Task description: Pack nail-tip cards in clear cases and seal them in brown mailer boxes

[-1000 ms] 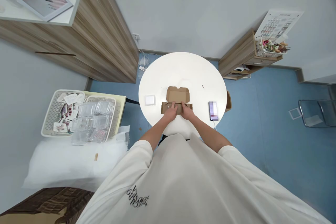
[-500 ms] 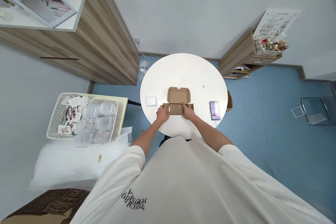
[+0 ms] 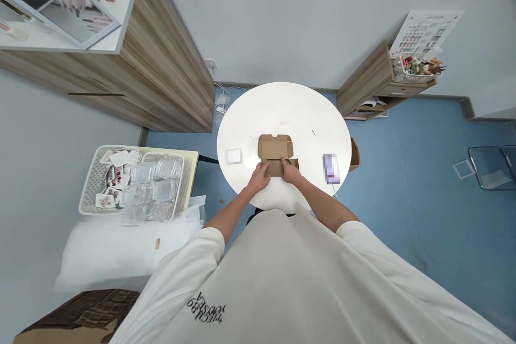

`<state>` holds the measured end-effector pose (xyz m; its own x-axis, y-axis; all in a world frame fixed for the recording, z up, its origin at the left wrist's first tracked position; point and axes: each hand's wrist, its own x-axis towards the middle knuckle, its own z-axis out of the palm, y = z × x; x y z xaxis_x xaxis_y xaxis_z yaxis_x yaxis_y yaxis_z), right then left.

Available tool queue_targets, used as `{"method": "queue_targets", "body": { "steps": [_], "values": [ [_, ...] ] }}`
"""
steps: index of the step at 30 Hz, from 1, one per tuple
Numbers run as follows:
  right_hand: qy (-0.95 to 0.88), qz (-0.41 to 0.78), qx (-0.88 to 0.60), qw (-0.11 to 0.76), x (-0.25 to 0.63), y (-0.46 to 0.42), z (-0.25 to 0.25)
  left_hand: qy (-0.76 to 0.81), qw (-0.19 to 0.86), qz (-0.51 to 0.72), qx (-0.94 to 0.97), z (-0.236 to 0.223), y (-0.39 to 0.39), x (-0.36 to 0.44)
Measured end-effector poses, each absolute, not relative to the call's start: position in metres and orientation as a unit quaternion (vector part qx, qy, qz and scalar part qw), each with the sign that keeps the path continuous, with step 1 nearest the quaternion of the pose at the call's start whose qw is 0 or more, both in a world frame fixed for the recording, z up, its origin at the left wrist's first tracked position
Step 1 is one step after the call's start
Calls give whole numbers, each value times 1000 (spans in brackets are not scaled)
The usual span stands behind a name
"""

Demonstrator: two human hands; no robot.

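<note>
A brown cardboard box (image 3: 275,148), partly folded, lies on the round white table (image 3: 282,107) near its front edge. My left hand (image 3: 260,177) grips the box's near left flap, which is folded inward. At the near right flap sits my right hand (image 3: 289,172), its fingers pressed onto the cardboard. The box's far lid stands open behind both hands.
A small white square pad (image 3: 234,156) lies left of the box and a phone (image 3: 331,169) with a cable to the right. A basket of clear plastic cases (image 3: 137,185) sits on a low stand at the left. Wooden cabinets (image 3: 161,75) flank the table.
My left hand has swung from the box's outer left end inward, folding the left flap toward the middle. The right hand has stayed on the right side.
</note>
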<state>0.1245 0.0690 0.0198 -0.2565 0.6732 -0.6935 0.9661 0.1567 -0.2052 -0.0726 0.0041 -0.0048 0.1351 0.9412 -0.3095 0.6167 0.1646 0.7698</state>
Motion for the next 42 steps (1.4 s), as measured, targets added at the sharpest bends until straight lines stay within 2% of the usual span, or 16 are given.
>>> {"method": "queue_targets", "body": {
  "steps": [7,14,24,36,42],
  "values": [
    [734,-316,557,225,128,69,18,640,420,187,616,-7,-1,-74],
    [731,-330,549,235,129,70,19,647,422,61,632,-4,-2,-69],
    [721,-345,552,236,131,70,24,624,306,-116,709,14,4,-66],
    [718,-345,559,229,131,71,23,602,248,-93,753,3,9,-63],
    [716,-347,562,227,130,71,23,628,253,-32,736,7,10,-64]
  ]
}}
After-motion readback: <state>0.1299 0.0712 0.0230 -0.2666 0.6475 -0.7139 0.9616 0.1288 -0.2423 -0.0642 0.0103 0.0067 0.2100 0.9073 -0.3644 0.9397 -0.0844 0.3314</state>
